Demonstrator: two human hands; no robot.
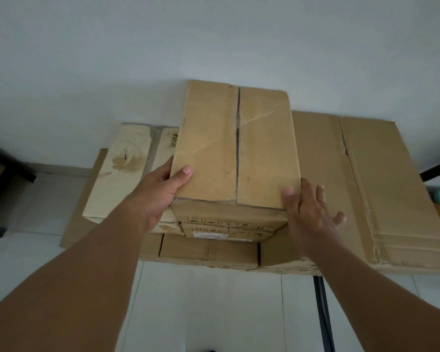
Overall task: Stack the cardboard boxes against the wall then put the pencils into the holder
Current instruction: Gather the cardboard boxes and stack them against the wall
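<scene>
We hold the top cardboard box [235, 146] at its near end, and it sits on the stack with its far end towards the white wall [214, 47]; whether it touches the wall we cannot tell. Our left hand [160, 191] grips the near left corner, with the thumb laid flat on the top face and the fingers wrapped round the left side. Our right hand [313, 209] is at the near right corner, its thumb resting on the top edge. Its fingers are straight and spread beside the right side of the box and clamp nothing. A dark seam runs down the middle of the top face, and creases cross its right half. Directly below lies a second box [229, 233] of similar width, with printed marks and a white label on its near face. Under that we see a lower row of boxes [208, 252] standing on the pale tiled floor [208, 308]. Just to the left lies a pale, worn box [120, 171], lower than the one we hold. To the right a large flat box [381, 189] spreads wide, its taped seam running front to back. A dark strip [323, 313] crosses the floor near our right forearm.
</scene>
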